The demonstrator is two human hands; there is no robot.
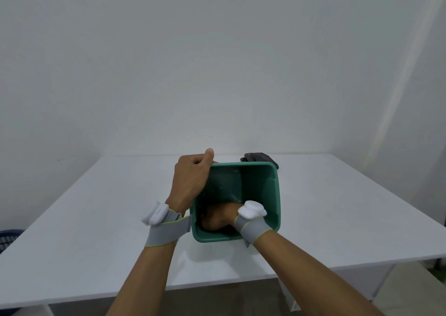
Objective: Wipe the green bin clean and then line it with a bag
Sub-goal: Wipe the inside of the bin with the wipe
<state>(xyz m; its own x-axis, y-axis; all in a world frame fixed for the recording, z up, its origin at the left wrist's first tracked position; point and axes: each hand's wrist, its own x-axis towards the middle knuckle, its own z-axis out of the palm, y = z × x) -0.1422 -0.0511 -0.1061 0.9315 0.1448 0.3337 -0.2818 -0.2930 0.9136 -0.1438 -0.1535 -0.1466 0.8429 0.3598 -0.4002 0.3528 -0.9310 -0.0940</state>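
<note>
Steadying: left hand (191,178), fingers curled over the far-left rim of the green rectangular plastic bin (274,195), central on the white table (96,207). Right hand (217,219) inside, presumably wiping; finger state indeterminable. Dark folded bag (259,159) just behind.

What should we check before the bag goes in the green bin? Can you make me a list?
1. Bin held steady: ok. The left hand grips the rim of the green bin.
2. Wiping finished: cannot tell. The right hand is down inside the bin, and any cloth is hidden.
3. Inside clean: not ok. Small specks show on the far inner wall.
4. Bag ready: cannot tell. A dark folded thing lies on the table behind the bin; it may be the bag.
5. Hands free for the bag: not ok. Both are busy with the bin.
</note>
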